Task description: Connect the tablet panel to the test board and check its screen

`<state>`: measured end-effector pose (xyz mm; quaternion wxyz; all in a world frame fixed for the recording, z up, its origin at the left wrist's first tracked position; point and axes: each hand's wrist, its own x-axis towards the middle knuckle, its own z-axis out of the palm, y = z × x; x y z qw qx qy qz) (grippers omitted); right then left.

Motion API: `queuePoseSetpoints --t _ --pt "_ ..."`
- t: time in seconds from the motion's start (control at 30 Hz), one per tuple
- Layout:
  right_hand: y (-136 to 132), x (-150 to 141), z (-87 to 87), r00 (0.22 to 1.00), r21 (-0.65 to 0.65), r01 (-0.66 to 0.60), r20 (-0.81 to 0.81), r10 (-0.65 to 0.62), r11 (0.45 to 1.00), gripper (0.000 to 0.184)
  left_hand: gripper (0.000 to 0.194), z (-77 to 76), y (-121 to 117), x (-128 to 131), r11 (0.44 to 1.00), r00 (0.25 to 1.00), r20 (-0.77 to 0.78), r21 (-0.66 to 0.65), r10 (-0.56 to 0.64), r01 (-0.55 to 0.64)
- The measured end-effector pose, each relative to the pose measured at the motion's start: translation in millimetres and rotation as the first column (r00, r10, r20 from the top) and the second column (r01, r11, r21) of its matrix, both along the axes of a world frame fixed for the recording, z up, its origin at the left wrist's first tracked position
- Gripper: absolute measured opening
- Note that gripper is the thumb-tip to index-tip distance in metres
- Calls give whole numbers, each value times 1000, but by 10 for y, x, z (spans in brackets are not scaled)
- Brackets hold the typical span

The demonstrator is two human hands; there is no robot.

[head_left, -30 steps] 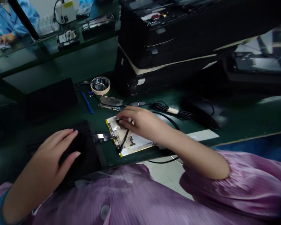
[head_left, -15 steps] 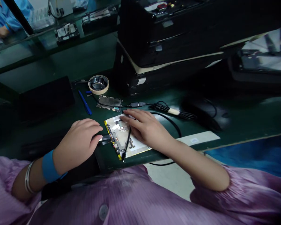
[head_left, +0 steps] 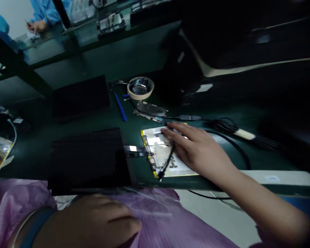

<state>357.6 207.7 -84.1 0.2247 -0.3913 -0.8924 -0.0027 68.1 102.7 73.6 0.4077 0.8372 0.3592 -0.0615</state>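
The green bench [head_left: 134, 62] carries a dark stack of trays [head_left: 248, 41] at the back right. Nearer the person lies a black panel [head_left: 88, 158], flat at the front edge, with a second dark slab [head_left: 80, 96] behind it. Just right of the panel sits the open board [head_left: 157, 144], yellow along its left edge. A short ribbon [head_left: 134, 150] bridges board and panel.

The right hand [head_left: 198, 151] lies flat on the board with its fingers spread and pressing down, clasping nothing. A thin black tool [head_left: 166, 165] runs out from under the fingers toward the bench edge (pinned rather than gripped, as far as I can see). The left hand [head_left: 93, 224] rests low on the purple smock [head_left: 170, 227], off the bench. It is dark and blurred, so I cannot tell whether it holds anything.

Behind the board are a cable [head_left: 232, 125], a tape roll [head_left: 140, 88], a small circuit card [head_left: 152, 111] and a blue pen [head_left: 120, 106]. A co-worker's hand [head_left: 37, 26] is busy at the far bench.

The step looks like steadying the board while its ribbon joint sits exposed. Any move at that joint calls for a light touch, with the board kept still so the ribbon is not tugged.
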Motion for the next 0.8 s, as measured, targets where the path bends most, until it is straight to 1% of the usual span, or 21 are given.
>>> queuePoseSetpoints --t 0.07,0.1,0.17,0.23,0.33,0.4,0.5,0.63,0.7,0.73,0.8 --pt "2 1 -16 1000 -16 -1 -13 1 1000 34 39 -3 11 -81 992 998 36 -120 -42 46" --pt "3 2 -21 1000 -25 -3 -18 3 1000 36 44 -8 18 -125 983 996 75 -176 -45 58" --pt "5 5 -24 1000 -36 -16 -15 16 999 38 50 -32 2 -207 967 990 144 -250 -8 44" --pt "8 7 -22 999 -36 -33 -6 33 999 38 52 -76 -63 -264 964 985 164 -267 48 -2" --pt "15 8 -22 999 -22 -47 -12 47 999 37 46 -153 -208 -301 967 979 134 -225 156 -123" --pt "20 6 -27 998 -19 -57 -11 57 998 37 40 -191 -289 -309 962 966 141 -198 217 -188" --pt "24 -2 -32 999 -24 -48 -13 48 999 36 35 -223 -361 -320 964 951 184 -141 249 -225" --pt "17 -26 -16 1000 -41 -19 -9 18 999 35 33 -242 -413 -346 961 938 236 44 254 -272" --pt "12 -38 -7 1000 -22 -7 -3 7 1000 35 32 -232 -440 -398 929 925 220 137 311 -345" --pt "9 -43 -5 1000 -10 -1 -2 1 1000 35 31 -218 -453 -448 897 906 201 174 372 -407" --pt "4 -47 -4 1000 2 13 -5 -13 1000 36 28 -170 -469 -609 800 836 156 240 527 -549"
